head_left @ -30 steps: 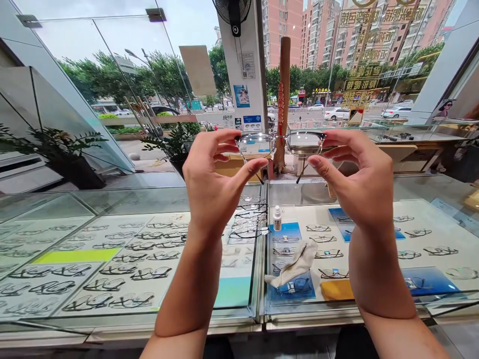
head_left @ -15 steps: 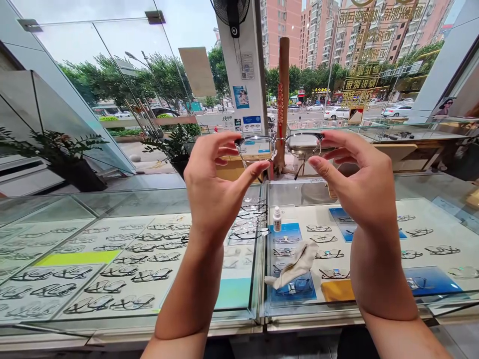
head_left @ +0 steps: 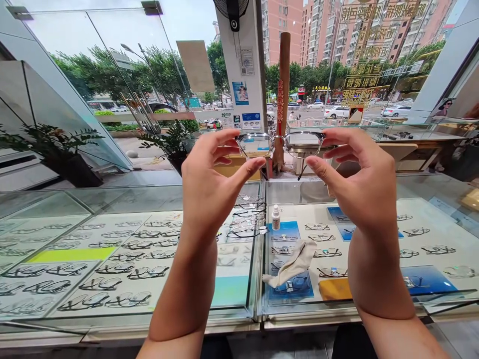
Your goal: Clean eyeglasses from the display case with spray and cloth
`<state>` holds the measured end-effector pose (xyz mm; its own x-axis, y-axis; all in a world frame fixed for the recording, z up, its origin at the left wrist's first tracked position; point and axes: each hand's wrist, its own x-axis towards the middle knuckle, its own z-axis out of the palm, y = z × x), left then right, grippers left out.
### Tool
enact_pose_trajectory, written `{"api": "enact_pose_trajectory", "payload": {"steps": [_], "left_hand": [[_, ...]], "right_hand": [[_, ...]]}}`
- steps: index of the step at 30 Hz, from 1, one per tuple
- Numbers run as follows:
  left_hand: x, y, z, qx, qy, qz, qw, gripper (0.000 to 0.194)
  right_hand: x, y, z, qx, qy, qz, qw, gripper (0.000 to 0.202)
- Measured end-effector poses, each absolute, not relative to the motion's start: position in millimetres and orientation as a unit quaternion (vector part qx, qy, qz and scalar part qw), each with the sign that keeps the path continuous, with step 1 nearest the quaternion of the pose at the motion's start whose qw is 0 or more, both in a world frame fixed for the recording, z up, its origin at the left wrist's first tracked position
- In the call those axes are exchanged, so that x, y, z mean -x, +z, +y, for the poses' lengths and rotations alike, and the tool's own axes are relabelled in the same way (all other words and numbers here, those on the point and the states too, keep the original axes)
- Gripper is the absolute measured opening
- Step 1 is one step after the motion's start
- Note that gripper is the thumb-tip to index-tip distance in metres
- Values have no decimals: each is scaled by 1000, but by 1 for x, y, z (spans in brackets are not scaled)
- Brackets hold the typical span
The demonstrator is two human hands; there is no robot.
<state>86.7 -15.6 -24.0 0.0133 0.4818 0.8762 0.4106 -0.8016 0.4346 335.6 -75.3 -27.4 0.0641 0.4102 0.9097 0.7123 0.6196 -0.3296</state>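
Observation:
A pair of glasses (head_left: 279, 137) with thin metal rims and dark upper corners is held up above the glass counter, its lenses facing the window. My left hand (head_left: 215, 177) pinches its left end between fingers and thumb. At the right end, my right hand (head_left: 355, 174) grips the frame the same way. The folded-back temples show partly below the lenses. Beneath, a crumpled pale cloth (head_left: 294, 267) lies on the counter glass, and a small white bottle (head_left: 276, 218) stands upright behind it.
Glass display cases (head_left: 258, 279) holding many spectacles stretch left and right below my arms. A row of dark frames (head_left: 249, 219) sits left of the bottle. Beyond are potted plants (head_left: 73, 167), a wooden post (head_left: 284, 85) and a large window.
The view has shifted slightly. The glasses are held more level and squarely, with their lenses a little nearer my view; both hands keep their grip.

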Motion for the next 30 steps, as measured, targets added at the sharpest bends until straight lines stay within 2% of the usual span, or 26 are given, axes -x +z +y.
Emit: {"api": "enact_pose_trajectory", "payload": {"steps": [5,16,30], "left_hand": [[-87,-23,-15,-705,632,318,49,72],[-85,-23,-11,-721,608,327,60,63],[-86,-26,-2,-734,596,316,74,57]], "right_hand": [[-335,-28,-76,413,-136,-678,592,39],[-332,-26,-79,417,-136,-669,600,34],[-326,-27,-80,413,-175,-667,595,37]]}}
